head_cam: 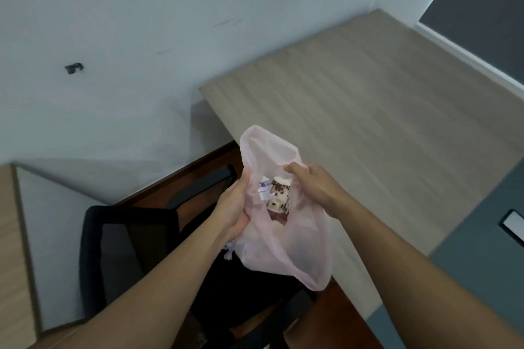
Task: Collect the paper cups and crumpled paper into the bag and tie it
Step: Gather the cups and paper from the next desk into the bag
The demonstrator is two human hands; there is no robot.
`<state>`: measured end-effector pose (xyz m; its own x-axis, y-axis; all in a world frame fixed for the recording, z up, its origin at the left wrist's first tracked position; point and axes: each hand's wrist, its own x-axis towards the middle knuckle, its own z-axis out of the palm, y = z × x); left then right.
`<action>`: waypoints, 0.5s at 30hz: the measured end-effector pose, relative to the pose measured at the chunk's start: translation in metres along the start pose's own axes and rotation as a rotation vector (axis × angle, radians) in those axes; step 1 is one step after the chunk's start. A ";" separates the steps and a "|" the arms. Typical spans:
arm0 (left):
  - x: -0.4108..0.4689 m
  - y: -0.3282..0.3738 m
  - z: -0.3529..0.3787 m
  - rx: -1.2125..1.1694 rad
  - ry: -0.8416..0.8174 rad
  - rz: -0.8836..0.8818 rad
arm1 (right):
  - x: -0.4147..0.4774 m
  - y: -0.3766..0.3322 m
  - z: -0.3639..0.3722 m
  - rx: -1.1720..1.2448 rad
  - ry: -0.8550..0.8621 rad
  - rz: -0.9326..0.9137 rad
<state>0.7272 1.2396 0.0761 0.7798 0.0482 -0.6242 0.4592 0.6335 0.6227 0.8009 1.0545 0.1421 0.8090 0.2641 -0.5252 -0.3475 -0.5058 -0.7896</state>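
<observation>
The left hand (234, 208) grips the pink plastic bag (286, 252) by its side; the right hand (314, 185) pinches the rim. Best gather the whole mouth above the paper cup (279, 197), then knot.

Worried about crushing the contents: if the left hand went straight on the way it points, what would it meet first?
The left hand grips the pink plastic bag; pushing on, it would likely press that film into the spotted paper cup inside, though depth is unclear.

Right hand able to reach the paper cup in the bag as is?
Probably not yet: the right hand is busy pinching the bag. The paper cup lies close by, inside the open mouth.
</observation>
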 end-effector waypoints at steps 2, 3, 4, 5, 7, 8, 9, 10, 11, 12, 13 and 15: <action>-0.009 -0.006 -0.022 -0.004 0.069 0.041 | -0.004 0.007 0.014 -0.119 0.041 0.019; -0.014 -0.010 -0.035 0.042 0.100 0.035 | -0.004 0.013 0.020 -0.180 0.069 0.026; -0.020 -0.014 -0.047 0.082 0.101 0.012 | -0.001 0.022 0.025 -0.228 0.100 0.030; -0.024 -0.021 -0.059 0.098 0.104 -0.010 | 0.003 0.031 0.030 -0.265 0.129 0.028; -0.026 -0.035 -0.082 0.124 0.154 -0.029 | 0.013 0.050 0.036 -0.327 0.174 0.023; -0.025 -0.042 -0.085 0.152 0.190 -0.025 | 0.019 0.059 0.038 -0.358 0.199 0.030; -0.024 -0.049 -0.089 0.180 0.207 -0.027 | 0.024 0.068 0.039 -0.380 0.227 0.041; -0.022 -0.055 -0.091 0.196 0.222 -0.045 | 0.029 0.075 0.039 -0.393 0.259 0.052; -0.019 -0.061 -0.091 0.195 0.245 -0.065 | 0.033 0.083 0.039 -0.394 0.285 0.064; -0.016 -0.067 -0.091 0.193 0.268 -0.078 | 0.038 0.092 0.037 -0.393 0.298 0.075; -0.011 -0.073 -0.093 0.197 0.285 -0.092 | 0.044 0.101 0.036 -0.399 0.301 0.078; 0.000 -0.087 -0.095 0.205 0.311 -0.121 | 0.059 0.119 0.032 -0.438 0.309 0.058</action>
<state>0.6469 1.2571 -0.0231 0.5626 0.2344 -0.7928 0.6401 0.4834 0.5971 0.7924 1.0359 0.0065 0.9191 0.0043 -0.3940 -0.2195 -0.8248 -0.5211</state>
